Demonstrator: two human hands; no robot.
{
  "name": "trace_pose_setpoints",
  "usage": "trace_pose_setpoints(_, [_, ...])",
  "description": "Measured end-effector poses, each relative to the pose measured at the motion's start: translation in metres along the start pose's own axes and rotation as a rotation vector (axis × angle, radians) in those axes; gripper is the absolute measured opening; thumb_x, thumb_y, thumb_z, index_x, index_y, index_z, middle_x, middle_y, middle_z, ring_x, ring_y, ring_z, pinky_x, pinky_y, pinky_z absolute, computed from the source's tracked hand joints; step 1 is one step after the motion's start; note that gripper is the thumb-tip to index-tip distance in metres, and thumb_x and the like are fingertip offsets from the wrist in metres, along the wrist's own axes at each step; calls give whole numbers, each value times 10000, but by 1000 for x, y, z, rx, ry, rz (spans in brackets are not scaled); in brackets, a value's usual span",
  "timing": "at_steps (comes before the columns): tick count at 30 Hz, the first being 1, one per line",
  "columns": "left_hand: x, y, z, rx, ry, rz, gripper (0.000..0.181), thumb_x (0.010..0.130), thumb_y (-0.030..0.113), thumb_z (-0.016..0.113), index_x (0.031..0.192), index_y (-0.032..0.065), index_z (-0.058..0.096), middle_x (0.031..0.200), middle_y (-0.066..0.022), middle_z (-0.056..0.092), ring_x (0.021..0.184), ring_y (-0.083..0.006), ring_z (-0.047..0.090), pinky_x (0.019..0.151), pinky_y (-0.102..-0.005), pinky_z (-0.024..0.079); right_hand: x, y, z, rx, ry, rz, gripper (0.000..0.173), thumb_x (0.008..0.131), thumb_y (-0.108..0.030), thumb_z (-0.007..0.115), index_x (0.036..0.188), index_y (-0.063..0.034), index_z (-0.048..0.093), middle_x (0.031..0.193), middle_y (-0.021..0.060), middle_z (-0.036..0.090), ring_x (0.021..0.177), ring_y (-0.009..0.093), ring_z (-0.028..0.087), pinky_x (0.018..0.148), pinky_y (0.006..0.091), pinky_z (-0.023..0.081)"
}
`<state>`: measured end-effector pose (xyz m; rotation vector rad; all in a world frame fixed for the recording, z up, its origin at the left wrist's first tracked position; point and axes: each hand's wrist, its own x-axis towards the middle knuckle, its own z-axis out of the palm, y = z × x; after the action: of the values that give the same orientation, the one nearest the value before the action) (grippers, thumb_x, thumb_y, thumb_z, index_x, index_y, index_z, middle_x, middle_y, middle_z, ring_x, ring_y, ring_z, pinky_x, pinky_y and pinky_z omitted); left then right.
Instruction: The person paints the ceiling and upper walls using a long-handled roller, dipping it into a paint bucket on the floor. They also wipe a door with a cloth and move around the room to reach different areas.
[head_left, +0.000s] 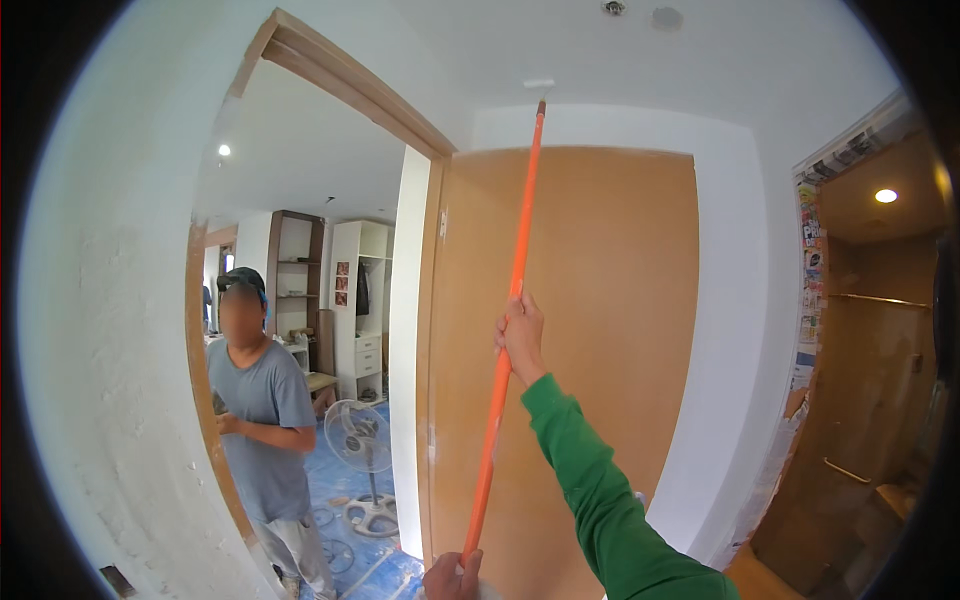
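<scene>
An orange extension pole (526, 202) slants up across the view. At its top a white paint roller (538, 83) is against or very near the ceiling, close to the top of the wall. My right hand (521, 336), in a green sleeve, is closed around the middle of the pole. Lower down, my left hand (451, 576) grips the pole near its bottom end, at the picture's lower edge. Behind the pole is a wooden door panel (607, 300).
A person (262, 420) in a grey shirt stands in the doorway at left, near a pedestal fan (364, 450) and blue floor covering (326, 472). The wooden door frame (360, 101) rises beside the pole. At right, newspaper masking (811, 277) edges another opening. A ceiling fixture (613, 7) is overhead.
</scene>
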<state>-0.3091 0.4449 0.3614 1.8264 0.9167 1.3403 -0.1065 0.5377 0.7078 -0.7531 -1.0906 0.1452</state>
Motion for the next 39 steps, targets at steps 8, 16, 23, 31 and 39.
trace_pose_setpoints(8, [36,6,27,41,14,58,562,915,574,550,820,26,632,687,-223,613,665,-373,612,619,-447,461,49,26,-24,-34,5,33,226,1041,-258,384,1192,-118,479,596,1,418,401,99,399,337,275,381])
trace_pose_setpoints(16, [32,12,13,56,47,60,562,921,561,552,790,19,616,622,-198,589,617,-355,597,606,-435,458,36,16,-2,43,10,111,317,1044,-253,378,1342,-164,441,598,5,422,401,104,391,347,283,365])
trace_pose_setpoints(23, [-10,-32,-20,48,127,-18,492,905,500,618,784,23,618,630,-184,592,612,-334,590,604,-424,458,-23,-11,50,-1,-47,117,438,1050,-228,368,1482,-176,322,569,-4,385,401,103,377,352,285,392])
trace_pose_setpoints(31, [-82,-48,-101,-1,187,-1,400,897,412,657,778,33,611,660,-187,585,610,-337,536,607,-434,446,-127,-65,118,19,-67,119,489,1051,-265,378,1518,-178,262,581,-7,389,400,102,377,340,281,379])
trace_pose_setpoints(39, [-142,-57,-160,20,240,82,283,884,264,697,746,45,582,604,-148,540,534,-308,492,534,-430,417,-212,-114,164,50,-148,117,541,1056,-278,367,1546,-161,172,610,-6,391,408,96,384,352,274,393])
